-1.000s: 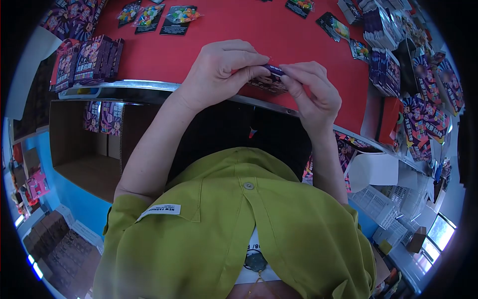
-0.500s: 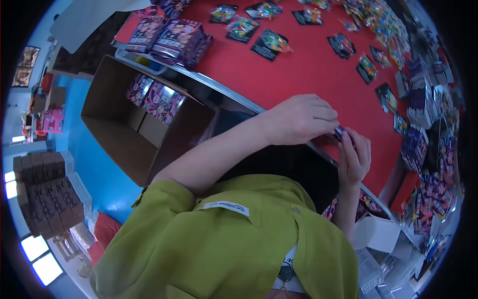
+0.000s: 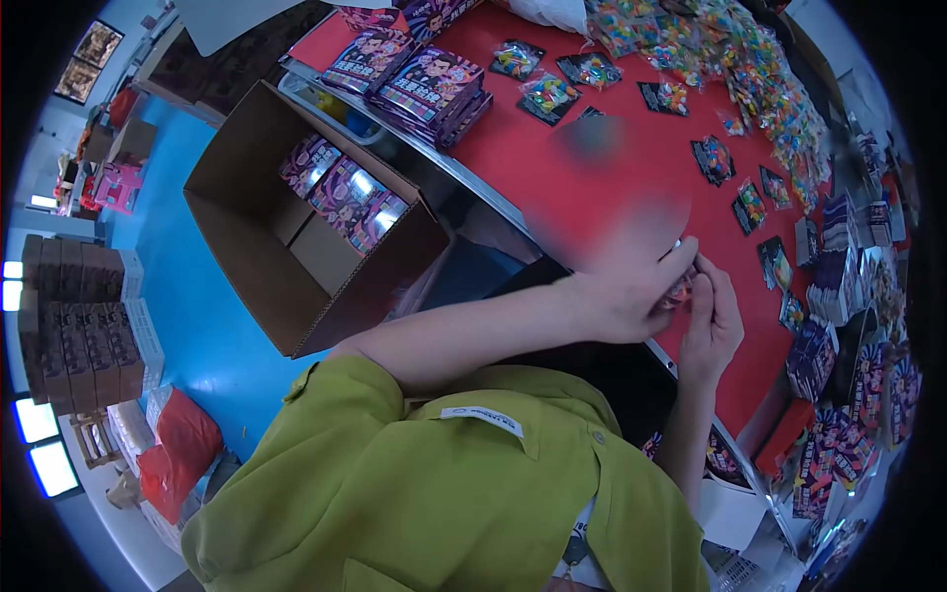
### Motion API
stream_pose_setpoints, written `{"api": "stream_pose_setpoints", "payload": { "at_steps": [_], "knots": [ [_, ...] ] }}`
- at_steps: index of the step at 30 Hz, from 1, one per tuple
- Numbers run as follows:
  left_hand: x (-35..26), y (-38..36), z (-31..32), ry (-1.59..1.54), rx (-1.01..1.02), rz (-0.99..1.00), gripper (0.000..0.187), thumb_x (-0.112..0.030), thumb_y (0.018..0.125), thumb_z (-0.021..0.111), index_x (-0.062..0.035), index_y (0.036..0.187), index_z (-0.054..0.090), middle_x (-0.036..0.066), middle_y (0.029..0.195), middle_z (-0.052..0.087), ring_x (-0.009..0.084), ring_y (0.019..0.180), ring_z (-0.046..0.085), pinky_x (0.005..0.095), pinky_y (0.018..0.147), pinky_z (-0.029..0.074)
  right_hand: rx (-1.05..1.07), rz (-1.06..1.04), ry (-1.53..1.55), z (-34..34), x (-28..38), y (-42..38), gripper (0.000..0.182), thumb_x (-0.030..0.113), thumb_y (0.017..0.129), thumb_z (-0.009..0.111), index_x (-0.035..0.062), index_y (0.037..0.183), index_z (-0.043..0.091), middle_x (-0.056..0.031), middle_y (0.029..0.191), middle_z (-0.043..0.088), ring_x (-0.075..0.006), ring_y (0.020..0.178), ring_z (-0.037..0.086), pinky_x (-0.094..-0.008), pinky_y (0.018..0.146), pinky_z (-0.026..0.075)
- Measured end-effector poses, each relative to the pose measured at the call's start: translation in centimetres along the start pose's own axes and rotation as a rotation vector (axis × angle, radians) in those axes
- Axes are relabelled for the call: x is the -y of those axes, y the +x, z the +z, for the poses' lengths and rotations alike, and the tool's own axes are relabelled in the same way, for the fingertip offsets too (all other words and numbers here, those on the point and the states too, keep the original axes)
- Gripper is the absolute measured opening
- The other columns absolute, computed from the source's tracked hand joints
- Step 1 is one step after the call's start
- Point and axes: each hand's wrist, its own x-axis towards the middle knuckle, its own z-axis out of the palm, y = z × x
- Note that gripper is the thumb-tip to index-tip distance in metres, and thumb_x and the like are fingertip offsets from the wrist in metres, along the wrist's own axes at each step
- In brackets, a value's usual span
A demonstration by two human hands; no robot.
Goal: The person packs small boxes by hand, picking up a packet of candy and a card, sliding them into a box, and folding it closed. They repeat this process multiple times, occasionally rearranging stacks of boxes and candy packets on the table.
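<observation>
Over the near edge of the red tabletop, my left hand [image 3: 617, 299] and my right hand [image 3: 716, 321] meet with bent fingers. Between them they pinch a small shiny printed packet [image 3: 679, 291], mostly covered by the fingers. Its exact kind cannot be made out. Beyond the hands on the red surface [image 3: 641, 197] lie black cards topped with clear bags of bright coloured pieces, such as one bag [image 3: 748, 205] to the right. A blurred patch hides part of the table just past my left hand.
An open cardboard box [image 3: 237, 227] beside the table holds purple printed packs [image 3: 355, 202]. Purple packs [image 3: 429, 84] are stacked at the table's left corner. A heap of clear bags [image 3: 760, 89] lies at the back right, with stacked cards [image 3: 837, 252] along the right side.
The view has shifted, so the table and box sit lower and further right. Both hands remain together around the small packet, which now shows a reddish side instead of purple.
</observation>
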Motion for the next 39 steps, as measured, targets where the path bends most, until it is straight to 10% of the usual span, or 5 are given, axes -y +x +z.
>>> {"api": "stream_pose_setpoints", "payload": {
  "at_steps": [2,9,27,35,39],
  "knots": [
    [3.3,1.5,-3.8,0.095,0.057,0.095,0.061,-0.018,0.060,0.069,-0.0013,0.115,0.051,0.022,0.122,0.045,0.0446,0.118,0.038,0.0509,0.081,0.043,0.077,0.057,0.075,0.4,1.0,-0.3,0.025,0.012,0.094,0.052,-0.0026,0.113,0.059,-0.0113,0.102,0.062,-0.0172,0.093,0.058,-0.0280,0.082,0.046],
    [17.1,4.3,-17.7,0.604,0.020,-0.116,0.059,-0.026,0.063,0.071,-0.0067,0.116,0.056,0.013,0.123,0.049,0.0310,0.120,0.043,0.0411,0.096,0.042,0.007,0.069,-0.232,-2.5,-3.9,-1.0,0.024,0.014,0.093,0.053,-0.0004,0.111,0.060,-0.0105,0.102,0.061,-0.0181,0.095,0.058,-0.0285,0.084,0.045],
    [21.6,5.9,-16.2,0.611,0.272,-0.233,0.042,-0.028,0.076,0.062,0.0002,0.107,0.062,0.021,0.116,0.057,0.0344,0.117,0.047,0.0397,0.100,0.037,-0.261,0.194,-0.212,-8.0,-8.0,-1.7,0.024,0.008,0.090,0.058,0.0004,0.113,0.058,-0.0084,0.102,0.062,-0.0141,0.088,0.060,-0.0244,0.076,0.048],
    [23.0,5.6,-15.8,0.603,0.333,-0.150,0.035,-0.020,0.072,0.067,0.0004,0.100,0.062,0.017,0.104,0.059,0.0315,0.103,0.054,0.0386,0.093,0.041,-0.626,0.077,-1.349,-20.0,-12.8,0.4,0.035,0.021,0.086,0.062,-0.0009,0.112,0.055,-0.0159,0.106,0.060,-0.0309,0.099,0.056,-0.0400,0.085,0.045],
    [21.7,6.6,-15.5,0.465,0.303,-0.313,0.027,-0.020,0.073,0.067,0.0007,0.090,0.065,0.016,0.081,0.064,0.0266,0.079,0.062,0.0362,0.072,0.047,-0.455,0.739,-1.701,-23.5,-12.0,2.9,0.030,0.025,0.086,0.054,0.0059,0.108,0.058,-0.0128,0.107,0.062,-0.0312,0.096,0.061,-0.0454,0.078,0.049]
  ]
}}
